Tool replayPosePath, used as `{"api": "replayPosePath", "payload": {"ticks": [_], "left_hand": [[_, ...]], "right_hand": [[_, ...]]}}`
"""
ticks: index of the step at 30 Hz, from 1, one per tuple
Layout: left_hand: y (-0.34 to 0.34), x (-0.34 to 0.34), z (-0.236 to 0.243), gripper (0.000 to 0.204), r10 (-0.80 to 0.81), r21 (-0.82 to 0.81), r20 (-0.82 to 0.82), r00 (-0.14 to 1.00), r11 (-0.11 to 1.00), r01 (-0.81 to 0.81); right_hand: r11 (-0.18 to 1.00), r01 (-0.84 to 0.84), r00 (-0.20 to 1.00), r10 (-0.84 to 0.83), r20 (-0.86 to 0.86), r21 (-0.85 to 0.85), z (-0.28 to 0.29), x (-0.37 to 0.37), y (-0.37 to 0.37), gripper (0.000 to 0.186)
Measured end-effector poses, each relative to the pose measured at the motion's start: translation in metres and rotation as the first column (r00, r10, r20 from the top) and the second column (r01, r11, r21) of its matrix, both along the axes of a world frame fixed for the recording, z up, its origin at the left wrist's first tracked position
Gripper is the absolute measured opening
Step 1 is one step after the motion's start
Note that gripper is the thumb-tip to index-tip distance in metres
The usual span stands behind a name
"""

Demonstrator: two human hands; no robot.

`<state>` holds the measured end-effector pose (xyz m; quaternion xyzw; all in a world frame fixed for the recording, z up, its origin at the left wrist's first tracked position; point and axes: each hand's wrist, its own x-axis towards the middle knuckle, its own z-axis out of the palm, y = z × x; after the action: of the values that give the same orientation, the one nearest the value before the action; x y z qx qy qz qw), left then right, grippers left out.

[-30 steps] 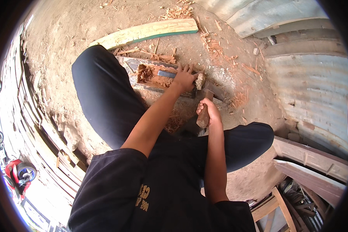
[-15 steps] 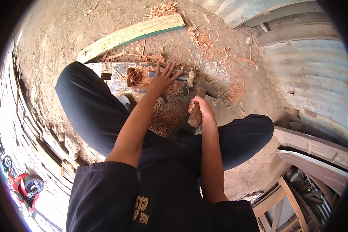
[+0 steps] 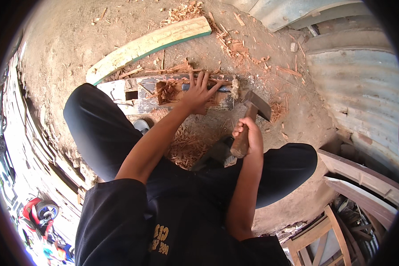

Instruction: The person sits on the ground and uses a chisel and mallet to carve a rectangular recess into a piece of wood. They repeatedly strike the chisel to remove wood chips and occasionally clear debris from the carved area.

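My left hand [image 3: 198,95] rests with spread fingers over a bluish rod-like tool [image 3: 224,88], perhaps a chisel, whose right end looks pale and frayed. That tool lies along a worn wooden beam [image 3: 148,95] with a rough hollow [image 3: 167,91] cut into it. Part of the tool is hidden under my fingers. To the right, my right hand [image 3: 251,133] is wrapped round the wooden handle of a hammer [image 3: 258,105]. The metal head is raised to the right of the frayed end, apart from it.
A pale plank [image 3: 150,42] with a green edge lies beyond the beam. Wood shavings [image 3: 188,144] cover the ground between my bent legs and around the beam. Corrugated metal sheets [image 3: 359,84] stand at the right, with stacked boards [image 3: 363,173] nearer me.
The hammer has swung away to the right from the frayed end of the tool. My left hand stays on the tool, and the whole view has shifted slightly.
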<state>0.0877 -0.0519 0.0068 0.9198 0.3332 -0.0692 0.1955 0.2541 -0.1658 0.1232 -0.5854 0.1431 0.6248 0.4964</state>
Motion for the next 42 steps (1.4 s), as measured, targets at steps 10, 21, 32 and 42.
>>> {"api": "replayPosePath", "payload": {"ticks": [10, 21, 32, 42], "left_hand": [[0.007, 0.023, -0.006, 0.126, 0.019, -0.055, -0.04, 0.999, 0.998, -0.021], [0.017, 0.094, 0.006, 0.12, 0.028, -0.083, -0.052, 0.998, 0.996, -0.032], [-0.003, 0.167, -0.005, 0.085, 0.342, 0.063, 0.16, 0.926, 0.933, -0.356], [0.014, 0.185, 0.0, 0.083, 0.442, -0.026, -0.048, 0.896, 0.896, -0.443]], "right_hand": [[0.97, -0.243, 0.918, 0.235, 0.32, -0.015, 0.113, 0.08, 0.031, 0.021], [0.98, -0.192, 0.951, 0.176, 0.256, 0.042, 0.109, 0.094, 0.045, 0.021], [0.984, -0.087, 0.98, 0.056, 0.19, 0.158, 0.129, 0.093, 0.043, 0.02], [0.934, -0.045, 0.999, 0.051, -0.009, 0.356, 0.127, 0.106, 0.023, 0.018]]}}
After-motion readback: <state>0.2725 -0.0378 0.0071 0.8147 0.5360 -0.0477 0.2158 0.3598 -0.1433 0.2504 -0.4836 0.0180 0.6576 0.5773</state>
